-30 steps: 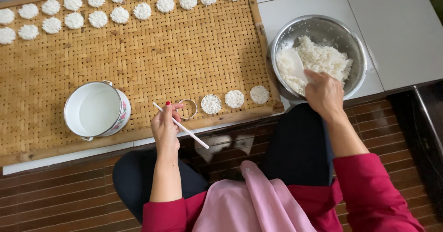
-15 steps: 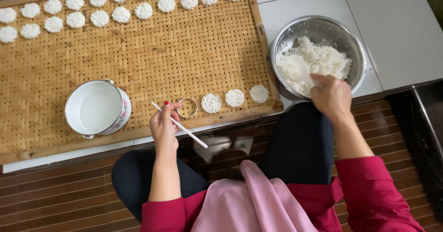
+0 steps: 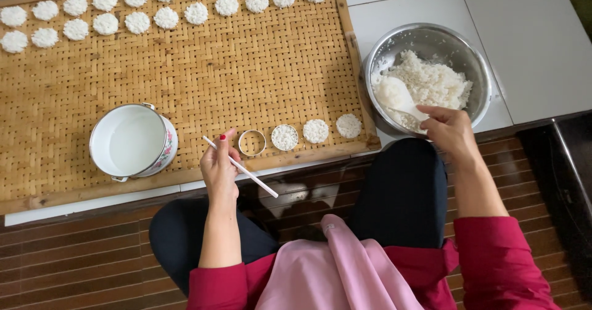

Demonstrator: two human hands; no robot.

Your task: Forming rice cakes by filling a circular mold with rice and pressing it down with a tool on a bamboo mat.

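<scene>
On the woven tray's near edge: the left hand pinched a thin white stick between thumb and fingers, closed on it, fingertips beside an empty metal ring.
Right hand: the right hand was closed around the handle of a white spoon, its bowl loaded in the white rice inside the steel bowl.
Ring mould: it lay flat on the bamboo tray, just left of a filled ring and two finished rice discs.
Doing it well: a modest, level spoonful would likely suit the small ring; steadying the ring helps.
Nearby: a white pot of water stood left of the stick; more discs lined the far edge.
</scene>
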